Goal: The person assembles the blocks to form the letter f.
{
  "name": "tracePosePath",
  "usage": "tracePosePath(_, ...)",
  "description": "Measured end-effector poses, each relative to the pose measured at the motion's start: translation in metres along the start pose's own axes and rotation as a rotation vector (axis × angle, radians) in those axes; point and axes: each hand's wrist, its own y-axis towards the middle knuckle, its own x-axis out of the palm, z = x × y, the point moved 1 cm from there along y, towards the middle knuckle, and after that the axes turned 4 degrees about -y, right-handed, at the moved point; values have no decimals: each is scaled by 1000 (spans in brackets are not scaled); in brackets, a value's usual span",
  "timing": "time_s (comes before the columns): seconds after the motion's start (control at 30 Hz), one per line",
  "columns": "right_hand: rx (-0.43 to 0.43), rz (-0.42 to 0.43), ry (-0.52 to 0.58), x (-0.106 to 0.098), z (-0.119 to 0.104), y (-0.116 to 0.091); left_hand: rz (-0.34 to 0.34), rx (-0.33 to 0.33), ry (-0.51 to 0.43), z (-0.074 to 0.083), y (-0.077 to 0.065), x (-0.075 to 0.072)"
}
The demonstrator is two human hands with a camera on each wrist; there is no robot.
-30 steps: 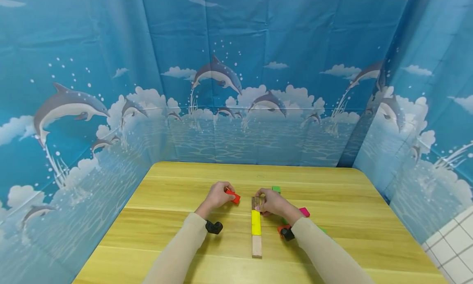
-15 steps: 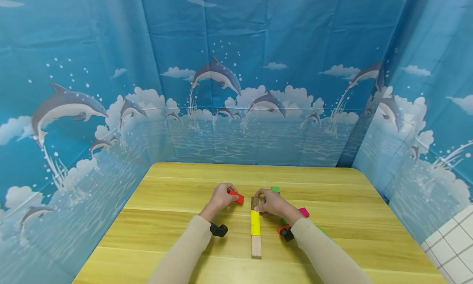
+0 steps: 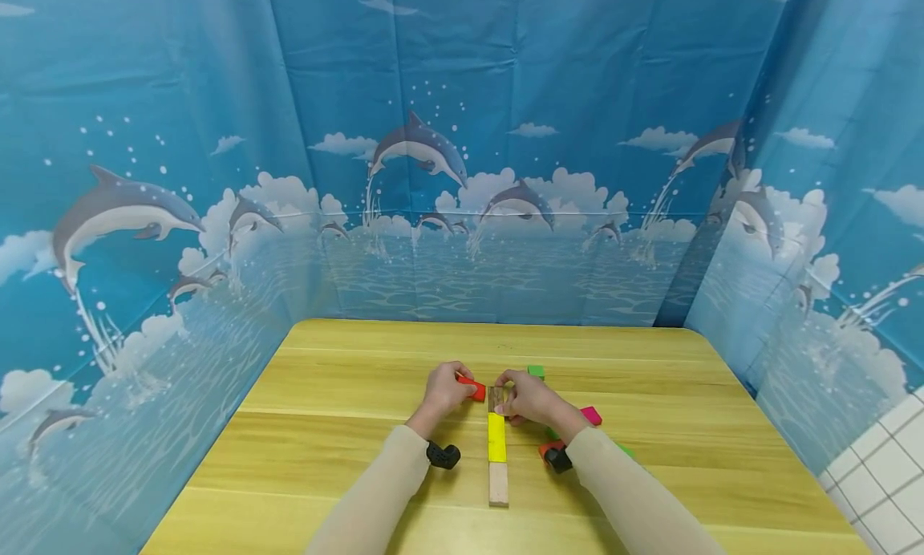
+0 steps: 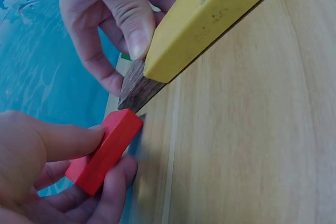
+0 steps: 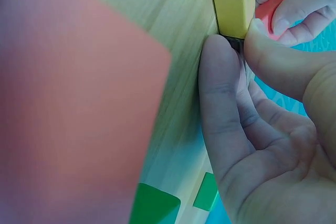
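Left hand: pinches the red block between thumb and fingers.
Red block: lies in the left hand's grip, just beside the dark brown block, one end directed toward it; whether the two touch cannot be told.
Right hand: grips the dark brown block, thumb and forefinger on opposite sides, at the end that meets the yellow block.
Dark brown block: forms the far end of a straight row on the table, partly covered by the fingers.
Yellow block: occupies the middle of the row, end to end with its neighbours.
Pale wooden block: forms the row's near end.
Green block: lies beyond the right hand.
Pink block: lies to the right of the right wrist.
Orange-red block: lies beneath the right forearm, mostly hidden.
Wrist devices: black, one on each arm, left and right, beside pale sleeves.
Table: yellowish, wood-grained.
Curtain: blue, printed with dolphins, clouds and water, behind the table and along its sides.
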Motion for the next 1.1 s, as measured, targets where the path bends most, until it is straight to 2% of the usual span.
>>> tracePosePath(0.23, -1, 0, 8, 0, 0, 0, 25, 11, 139, 3, 0, 5)
tracePosePath(0.43, -7, 4, 1, 0, 0, -1, 26, 75, 225, 4, -2, 9)
tracePosePath(0.7, -10, 12, -8, 1, 0, -3, -9, 131, 215, 1, -2, 10)
tracePosePath(1.1, -15, 13, 9, 0, -1, -6, -35, 157, 214, 0, -3, 11)
